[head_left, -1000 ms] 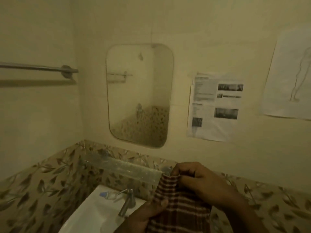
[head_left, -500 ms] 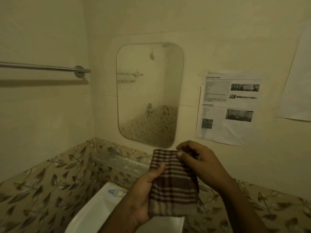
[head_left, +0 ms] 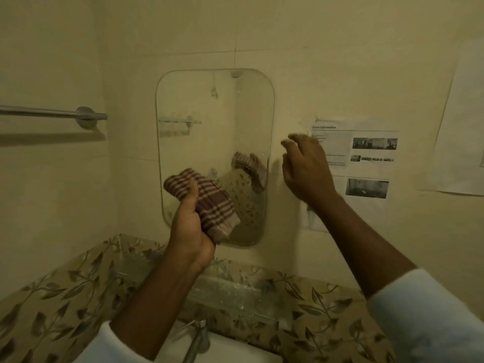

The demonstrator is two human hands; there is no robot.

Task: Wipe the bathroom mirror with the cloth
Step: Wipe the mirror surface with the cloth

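A rounded frameless mirror hangs on the cream wall above the sink. My left hand grips a folded brown-and-cream checked cloth, raised in front of the mirror's lower left part; I cannot tell if the cloth touches the glass. The cloth's reflection shows in the glass to the right. Beside the mirror's right edge, my right hand hovers with loosely spread fingers and holds nothing.
A metal towel rail juts from the left wall. A printed sheet is stuck to the wall right of the mirror. Below are a clear glass shelf, leaf-patterned tiles, a tap and the white sink.
My right hand has let go of the cloth and moved up to the right. My left hand has lifted the cloth in front of the mirror. The view has moved closer.
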